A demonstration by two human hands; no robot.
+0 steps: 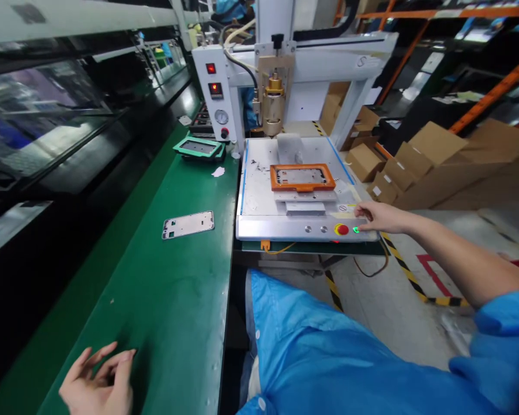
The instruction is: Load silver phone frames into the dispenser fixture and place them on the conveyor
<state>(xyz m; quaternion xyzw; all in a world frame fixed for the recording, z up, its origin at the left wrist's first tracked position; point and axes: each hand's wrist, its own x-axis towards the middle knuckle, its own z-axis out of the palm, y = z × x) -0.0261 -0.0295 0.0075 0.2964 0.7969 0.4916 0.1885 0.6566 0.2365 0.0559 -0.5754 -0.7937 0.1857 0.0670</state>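
Note:
My left hand [98, 383] hovers over the green bench at the lower left, fingers curled. Thumb and a finger meet in a pinch, with a small dark speck at the tips too tiny to name. My right hand [378, 217] is at the front panel of a benchtop dispensing machine [259, 226], its thumb at the lit green button [356, 230]. Its fingers are bent and apart, holding nothing. On the machine's plate an orange fixture [303, 187] carries a phone frame [300, 175]. Another phone frame [188, 225] lies flat on the green bench [173, 288].
Toward the back of the bench sits a green fixture [199, 147], with a white scrap [218, 172] near it. A gold dispensing head [273, 106] hangs above the plate. A red stop button [341, 229] is beside the green one. Cardboard boxes [409, 161] stand at right.

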